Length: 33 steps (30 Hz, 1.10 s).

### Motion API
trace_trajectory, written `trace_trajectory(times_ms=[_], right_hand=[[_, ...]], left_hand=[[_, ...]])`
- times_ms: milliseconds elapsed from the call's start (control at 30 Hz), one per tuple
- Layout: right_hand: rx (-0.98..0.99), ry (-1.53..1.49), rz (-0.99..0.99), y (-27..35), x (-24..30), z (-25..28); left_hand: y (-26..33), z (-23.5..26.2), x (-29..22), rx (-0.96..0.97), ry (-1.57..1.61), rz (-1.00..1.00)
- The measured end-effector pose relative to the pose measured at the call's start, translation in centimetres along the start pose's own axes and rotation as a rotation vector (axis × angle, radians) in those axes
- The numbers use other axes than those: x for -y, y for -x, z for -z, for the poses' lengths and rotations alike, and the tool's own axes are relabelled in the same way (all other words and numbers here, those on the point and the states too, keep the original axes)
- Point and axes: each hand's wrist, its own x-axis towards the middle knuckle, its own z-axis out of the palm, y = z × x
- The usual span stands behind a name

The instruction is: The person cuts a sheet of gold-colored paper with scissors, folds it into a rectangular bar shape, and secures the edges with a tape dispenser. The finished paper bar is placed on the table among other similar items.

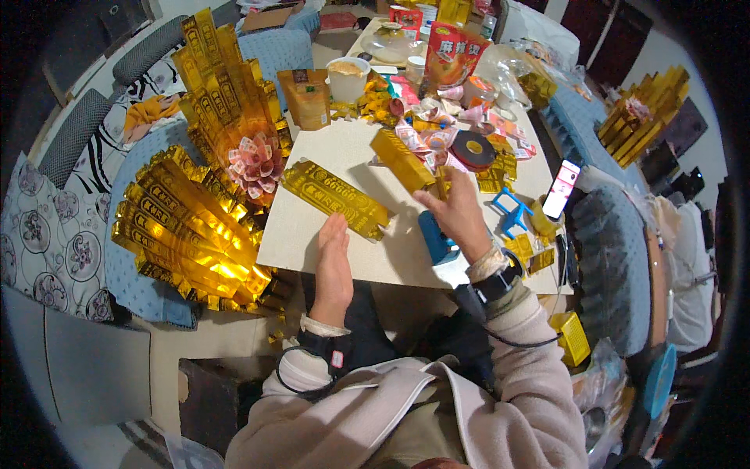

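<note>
Two glossy gold foil bars, long and box-shaped with embossed faces, are in work on the pale counter (312, 234). The right hand (457, 215) pinches the end of the raised gold bar (401, 159) between its fingers. The left hand (334, 270), fingers flat and together, touches the lying gold bar (334, 197) at counter centre.

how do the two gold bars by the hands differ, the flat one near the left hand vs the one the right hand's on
The flat gold bar lies low on the white board, by the fingertips of the left hand; the boxy gold bar looks thicker, like a folded block. The flat one shows rows of embossed marks on top; the boxy one shows plainer faces. The right hand touches the boxy bar's near end; whether the left hand touches the flat one is unclear. Both are shiny gold foil and lie at a similar slant.
</note>
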Motion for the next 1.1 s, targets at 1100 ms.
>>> trace_trajectory(times_ms=[1100], right_hand=[[0.167,-0.449,0.020,14.0,-2.9,6.5]], left_hand=[[4.8,-3.8,-2.6,0.270,-0.240,-0.036]])
